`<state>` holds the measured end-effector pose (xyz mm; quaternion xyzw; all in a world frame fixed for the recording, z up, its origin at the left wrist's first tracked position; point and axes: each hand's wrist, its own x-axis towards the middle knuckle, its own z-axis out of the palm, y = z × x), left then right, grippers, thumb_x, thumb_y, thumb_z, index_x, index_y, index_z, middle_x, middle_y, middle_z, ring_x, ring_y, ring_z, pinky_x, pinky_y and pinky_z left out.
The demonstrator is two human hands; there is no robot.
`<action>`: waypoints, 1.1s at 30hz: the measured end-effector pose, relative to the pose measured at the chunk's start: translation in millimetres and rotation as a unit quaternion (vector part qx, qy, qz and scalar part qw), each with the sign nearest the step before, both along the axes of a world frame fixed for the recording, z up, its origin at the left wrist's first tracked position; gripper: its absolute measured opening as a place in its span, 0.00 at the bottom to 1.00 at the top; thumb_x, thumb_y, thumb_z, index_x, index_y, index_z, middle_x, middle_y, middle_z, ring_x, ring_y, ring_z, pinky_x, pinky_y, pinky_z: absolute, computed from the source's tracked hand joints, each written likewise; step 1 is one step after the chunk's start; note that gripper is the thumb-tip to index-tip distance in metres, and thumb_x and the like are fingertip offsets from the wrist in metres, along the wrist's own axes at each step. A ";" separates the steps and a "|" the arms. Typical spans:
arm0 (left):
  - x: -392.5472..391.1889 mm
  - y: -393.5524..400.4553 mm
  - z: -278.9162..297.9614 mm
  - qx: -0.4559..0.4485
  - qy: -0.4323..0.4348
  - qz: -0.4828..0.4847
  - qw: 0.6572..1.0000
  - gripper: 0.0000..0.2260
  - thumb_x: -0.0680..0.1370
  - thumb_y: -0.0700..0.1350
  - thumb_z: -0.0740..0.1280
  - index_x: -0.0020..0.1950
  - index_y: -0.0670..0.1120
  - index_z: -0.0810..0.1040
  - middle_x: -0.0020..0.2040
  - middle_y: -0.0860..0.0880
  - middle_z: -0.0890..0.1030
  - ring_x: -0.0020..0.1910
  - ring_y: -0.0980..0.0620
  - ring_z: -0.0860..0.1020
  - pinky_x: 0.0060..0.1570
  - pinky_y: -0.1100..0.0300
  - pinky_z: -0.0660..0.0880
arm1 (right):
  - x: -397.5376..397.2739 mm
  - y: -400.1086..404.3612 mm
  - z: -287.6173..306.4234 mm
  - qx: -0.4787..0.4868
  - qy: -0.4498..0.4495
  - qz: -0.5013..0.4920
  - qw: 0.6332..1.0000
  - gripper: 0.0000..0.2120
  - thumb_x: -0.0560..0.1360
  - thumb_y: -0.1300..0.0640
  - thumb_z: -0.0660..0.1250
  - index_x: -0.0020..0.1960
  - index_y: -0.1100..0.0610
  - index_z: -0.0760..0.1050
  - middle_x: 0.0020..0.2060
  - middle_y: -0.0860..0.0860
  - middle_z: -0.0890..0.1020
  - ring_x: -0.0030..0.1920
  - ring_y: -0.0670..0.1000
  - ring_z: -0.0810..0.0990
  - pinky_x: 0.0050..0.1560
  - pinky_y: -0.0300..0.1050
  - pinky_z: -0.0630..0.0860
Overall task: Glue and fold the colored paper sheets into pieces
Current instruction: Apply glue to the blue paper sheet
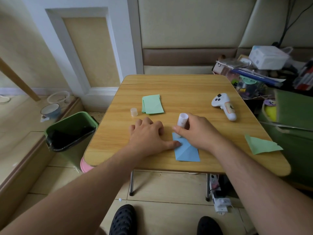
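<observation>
A folded blue paper (186, 151) lies near the front edge of the wooden table (186, 87). My right hand (198, 131) grips a white glue stick (182, 120), its lower end down on the paper's far corner. My left hand (147, 134) lies flat on the table, its thumb pressing the paper's left edge. The glue stick's cap (133, 112) stands to the left of a stack of green paper sheets (152, 104). A folded green piece (260, 145) lies at the table's right edge.
A white handheld controller (224, 106) lies at the table's right rear. A green bin (71, 131) with a black liner stands left of the table. Cluttered boxes and bags (264, 70) crowd the right side. My black shoes (123, 221) show below.
</observation>
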<state>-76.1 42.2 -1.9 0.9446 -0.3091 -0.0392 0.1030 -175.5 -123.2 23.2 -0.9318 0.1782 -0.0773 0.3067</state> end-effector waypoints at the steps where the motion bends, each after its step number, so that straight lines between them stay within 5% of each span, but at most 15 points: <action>1: -0.5 0.3 -0.6 -0.004 -0.003 0.000 1.000 0.32 0.61 0.83 0.62 0.48 0.59 0.71 0.55 0.53 0.69 0.60 0.47 0.67 0.60 0.49 0.62 | -1.8 -3.0 1.3 -0.005 0.004 -0.005 1.000 0.13 0.78 0.39 0.70 0.47 0.47 0.73 0.40 0.44 0.80 0.41 0.44 0.78 0.37 0.44 0.70; 16: 0.0 0.6 -3.3 -0.015 -0.009 -0.006 1.000 0.33 0.60 0.84 0.61 0.49 0.60 0.73 0.55 0.54 0.70 0.61 0.47 0.67 0.62 0.48 0.63 | -14.5 -21.4 7.8 0.020 -0.028 -0.079 0.996 0.13 0.79 0.42 0.68 0.47 0.52 0.75 0.41 0.47 0.81 0.44 0.48 0.80 0.41 0.48 0.75; 23: 0.2 0.9 -7.3 -0.026 -0.028 -0.001 0.999 0.32 0.60 0.84 0.60 0.45 0.58 0.72 0.52 0.54 0.70 0.58 0.47 0.68 0.58 0.49 0.64 | -0.5 13.7 -1.7 0.018 -0.008 -0.011 1.000 0.16 0.79 0.37 0.67 0.51 0.49 0.73 0.43 0.44 0.81 0.44 0.46 0.79 0.41 0.46 0.73; 33: 0.5 3.9 -3.0 -0.021 0.002 -0.023 1.000 0.30 0.61 0.82 0.63 0.49 0.61 0.72 0.56 0.54 0.70 0.60 0.48 0.67 0.62 0.49 0.62 | -15.1 -9.3 5.1 -0.018 0.011 -0.056 0.998 0.10 0.78 0.45 0.66 0.45 0.50 0.71 0.39 0.46 0.80 0.40 0.47 0.78 0.38 0.46 0.72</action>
